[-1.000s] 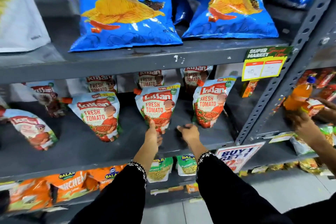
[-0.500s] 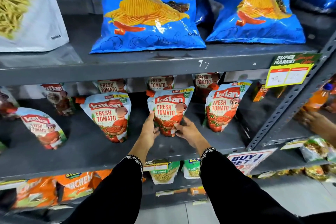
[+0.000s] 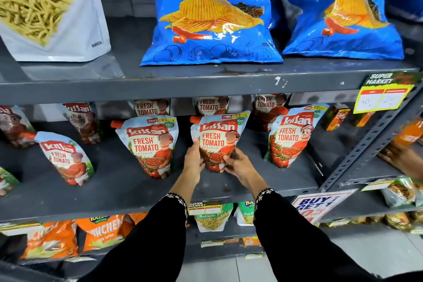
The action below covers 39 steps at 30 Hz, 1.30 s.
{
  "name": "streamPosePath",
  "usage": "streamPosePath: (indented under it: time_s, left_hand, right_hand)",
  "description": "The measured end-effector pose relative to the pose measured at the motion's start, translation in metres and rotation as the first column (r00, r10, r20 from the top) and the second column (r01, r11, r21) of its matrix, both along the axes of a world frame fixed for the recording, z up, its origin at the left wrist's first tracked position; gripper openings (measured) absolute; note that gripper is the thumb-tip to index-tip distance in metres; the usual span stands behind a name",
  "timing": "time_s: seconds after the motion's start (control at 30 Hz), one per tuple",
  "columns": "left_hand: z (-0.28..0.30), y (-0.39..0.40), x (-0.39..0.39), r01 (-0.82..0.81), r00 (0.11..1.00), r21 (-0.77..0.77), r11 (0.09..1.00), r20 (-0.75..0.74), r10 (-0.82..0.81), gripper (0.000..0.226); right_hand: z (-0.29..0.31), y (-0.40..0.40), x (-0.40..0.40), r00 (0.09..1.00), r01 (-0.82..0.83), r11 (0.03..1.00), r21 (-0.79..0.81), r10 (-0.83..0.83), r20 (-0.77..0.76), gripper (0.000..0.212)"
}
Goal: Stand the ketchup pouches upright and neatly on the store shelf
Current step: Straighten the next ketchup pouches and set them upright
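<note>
Several red-and-white ketchup pouches stand on the grey middle shelf (image 3: 114, 192). The centre front pouch (image 3: 217, 137) is upright, held low on both sides: my left hand (image 3: 194, 158) on its left edge, my right hand (image 3: 235, 162) on its lower right corner. Another pouch (image 3: 148, 144) stands upright to its left, and a pouch (image 3: 290, 137) to its right leans a little to the right. Farther left a pouch (image 3: 66, 158) tilts leftward. More pouches (image 3: 267, 107) stand in a back row, partly hidden by the shelf above.
Two blue chip bags (image 3: 210, 14) and a white snack bag (image 3: 45, 7) sit on the upper shelf. Orange snack bags (image 3: 75, 236) fill the shelf below. A slotted upright (image 3: 366, 144) bounds the right side, where another person's hand (image 3: 400, 155) holds an orange bottle.
Both my hands rose from the shelf's front edge and closed around the base of the centre pouch. The camera moved closer and slightly left.
</note>
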<state>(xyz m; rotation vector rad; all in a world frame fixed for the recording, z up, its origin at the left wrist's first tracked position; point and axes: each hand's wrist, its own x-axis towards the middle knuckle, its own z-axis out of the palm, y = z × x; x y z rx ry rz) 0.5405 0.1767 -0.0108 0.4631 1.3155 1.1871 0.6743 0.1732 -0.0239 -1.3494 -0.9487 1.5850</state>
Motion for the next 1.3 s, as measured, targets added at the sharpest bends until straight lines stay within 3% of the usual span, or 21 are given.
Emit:
streamPosePath:
  time_s: [0.27,0.53,0.73,0.83,0.93,1.03,1.17,1.23,1.3]
  left_hand:
    - [0.005,-0.007,0.003,0.1,0.995,-0.038,0.994,0.003,-0.1,0.055]
    - [0.002,-0.002,0.004,0.108,0.994,-0.034,0.994,-0.022,-0.109,0.051]
    - [-0.002,-0.001,0.005,0.088,0.996,-0.053,0.995,-0.001,-0.088,0.055]
    - [-0.009,-0.01,-0.001,-0.009,1.0,-0.085,0.996,0.007,0.01,0.05]
    - [-0.02,-0.025,-0.024,-0.194,0.977,-0.122,0.973,-0.114,0.181,0.055]
    - [-0.028,-0.038,-0.058,-0.302,0.95,-0.138,0.943,-0.128,0.285,0.054]
    - [-0.023,-0.052,-0.1,-0.345,0.938,-0.183,0.921,-0.045,0.342,0.049]
    - [-0.024,-0.053,-0.121,-0.323,0.946,-0.181,0.929,-0.09,0.312,0.055]
    - [-0.018,-0.053,-0.144,-0.299,0.953,-0.165,0.94,-0.105,0.285,0.062]
  right_hand:
    - [0.003,-0.005,-0.002,0.993,0.118,0.993,-0.006,-0.118,-0.01,0.045]
    - [0.003,-0.003,0.0,0.989,0.149,0.989,0.01,-0.149,0.005,0.04]
    - [-0.003,-0.001,0.002,0.984,0.179,0.983,-0.05,-0.179,-0.007,0.05]
    - [-0.013,-0.004,-0.01,0.933,0.353,0.933,-0.065,-0.346,0.098,0.053]
    - [-0.019,-0.017,-0.034,0.791,0.543,0.839,0.047,-0.529,0.306,0.035]
    - [-0.017,-0.03,-0.067,0.708,0.63,0.769,0.11,-0.626,0.327,0.019]
    - [-0.02,-0.034,-0.11,0.75,0.586,0.808,0.067,-0.571,0.334,0.016]
    - [-0.024,-0.032,-0.131,0.828,0.49,0.872,0.017,-0.471,0.303,0.017]
    - [-0.023,-0.031,-0.153,0.929,0.339,0.939,-0.055,-0.326,0.175,0.022]
